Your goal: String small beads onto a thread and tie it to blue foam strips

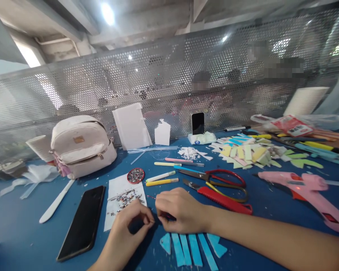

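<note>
My left hand [131,224] is closed in a pinch, thumb against fingertips, beside the white paper sheet [113,188] with loose sparkly bits on it. Close by on the right, my right hand [183,211] is curled with its fingers together. Anything between the fingers of either hand is too small or hidden to make out. Blue painted strips [196,250] lie fanned out just below my right hand. A round red-rimmed dish of glittery beads [136,175] rests at the sheet's top edge. Red-handled scissors [209,176] and a red-handled cutter [223,199] lie beyond my right wrist.
A pink glue gun [307,188] lies at right, near a heap of coloured pieces [248,152]. At left are a black phone [83,222], a white plastic knife [56,201] and a pale backpack [80,146]. Several markers [162,182] lie ahead; a perforated metal panel [164,90] stands behind.
</note>
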Demonstrator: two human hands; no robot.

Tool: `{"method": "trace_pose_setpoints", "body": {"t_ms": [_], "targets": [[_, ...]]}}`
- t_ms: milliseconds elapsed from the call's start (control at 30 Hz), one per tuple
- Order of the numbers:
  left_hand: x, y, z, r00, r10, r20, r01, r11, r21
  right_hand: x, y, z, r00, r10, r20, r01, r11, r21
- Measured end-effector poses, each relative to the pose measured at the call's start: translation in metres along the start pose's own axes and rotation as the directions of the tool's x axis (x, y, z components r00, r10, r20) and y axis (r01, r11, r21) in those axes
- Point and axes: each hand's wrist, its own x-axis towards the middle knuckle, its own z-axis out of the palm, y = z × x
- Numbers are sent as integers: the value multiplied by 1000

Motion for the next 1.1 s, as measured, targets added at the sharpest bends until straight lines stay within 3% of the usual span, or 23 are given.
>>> {"method": "trace_pose_setpoints", "body": {"t_ms": [533, 867, 1100], "targets": [[0, 4, 4, 998, 46, -30, -45, 998, 34, -1, 2, 2, 995, -98, 20, 98, 995, 36], [-2, -3, 4, 984, -173, -43, 162, 968, -194, 1, 2, 0, 989, -146, 23, 140, 976, 167], [-1, -5, 6, 975, -224, -15, 210, 935, -285, 0, 4, 1, 989, -145, 42, 133, 969, 207]]}}
